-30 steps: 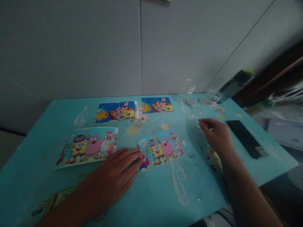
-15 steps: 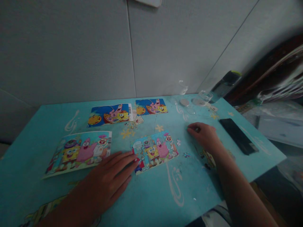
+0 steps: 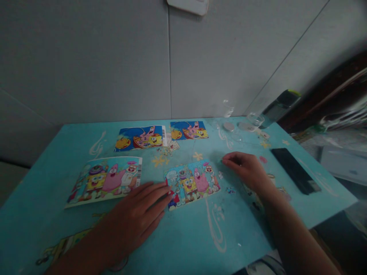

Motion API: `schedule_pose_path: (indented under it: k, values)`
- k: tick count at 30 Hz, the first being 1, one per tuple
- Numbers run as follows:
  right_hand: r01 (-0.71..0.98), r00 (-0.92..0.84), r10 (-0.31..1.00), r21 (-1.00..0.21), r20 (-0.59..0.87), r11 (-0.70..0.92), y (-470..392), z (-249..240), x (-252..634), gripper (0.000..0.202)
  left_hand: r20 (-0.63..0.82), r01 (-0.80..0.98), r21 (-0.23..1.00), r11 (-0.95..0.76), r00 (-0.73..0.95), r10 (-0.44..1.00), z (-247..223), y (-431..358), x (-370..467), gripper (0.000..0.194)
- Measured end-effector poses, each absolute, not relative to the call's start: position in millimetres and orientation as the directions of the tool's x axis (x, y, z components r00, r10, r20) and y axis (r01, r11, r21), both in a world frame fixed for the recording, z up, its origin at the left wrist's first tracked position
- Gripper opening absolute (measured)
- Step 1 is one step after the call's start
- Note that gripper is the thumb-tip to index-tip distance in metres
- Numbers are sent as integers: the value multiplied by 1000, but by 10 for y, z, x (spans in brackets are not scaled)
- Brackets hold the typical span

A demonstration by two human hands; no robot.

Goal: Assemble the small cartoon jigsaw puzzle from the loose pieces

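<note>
A nearly whole cartoon jigsaw puzzle (image 3: pixel 190 185) lies flat in the middle of the table. My left hand (image 3: pixel 140 214) rests palm down with its fingers stretched out, fingertips touching the puzzle's left edge. Thumb and forefinger of my right hand (image 3: pixel 248 170) pinch a small puzzle piece (image 3: pixel 221 160), mostly hidden, just off the puzzle's upper right corner. A white loose piece (image 3: pixel 220 175) lies close to the puzzle's right edge, and a few bluish pieces (image 3: pixel 230 190) sit below it. To the left is a printed sheet (image 3: pixel 110 179) with a similar picture.
Behind lie a blue printed sheet (image 3: pixel 140 137) and a matching blue puzzle (image 3: pixel 189 130), with small pieces nearby. Clear plastic containers (image 3: pixel 255 119) and a dark bottle (image 3: pixel 279 107) stand at the back right. A black flat object (image 3: pixel 295 170) lies at right; a grey wall (image 3: pixel 114 68) rises behind.
My right hand has moved left, bringing the pinched piece nearer the puzzle's upper right corner. My left hand stays at the puzzle's left edge. The view has shifted slightly.
</note>
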State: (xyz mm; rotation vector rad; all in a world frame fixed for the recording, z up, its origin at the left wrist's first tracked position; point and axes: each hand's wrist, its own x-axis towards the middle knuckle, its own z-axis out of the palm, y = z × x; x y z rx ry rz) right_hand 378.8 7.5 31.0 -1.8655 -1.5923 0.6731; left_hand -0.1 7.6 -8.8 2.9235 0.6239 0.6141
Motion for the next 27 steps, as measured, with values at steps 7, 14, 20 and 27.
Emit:
schedule_pose_path:
  k: [7, 14, 20, 27]
  values:
    - [574, -106, 986, -817, -132, -48, 89, 226, 3386, 24, 353, 389, 171, -905, 834, 425, -49, 64, 31, 42]
    - [629, -74, 987, -775, -145, -67, 147, 172, 3342, 25, 368, 410, 178, -895, 816, 447, -60, 40, 51, 40]
    - [658, -96, 987, -752, -128, -34, 164, 172, 3315, 21, 370, 393, 114, -912, 836, 406, -6, 57, 62, 38]
    - [723, -106, 991, -691, -82, 21, 177, 178, 3300, 19, 354, 411, 128, -903, 831, 428, -17, 50, 62, 39]
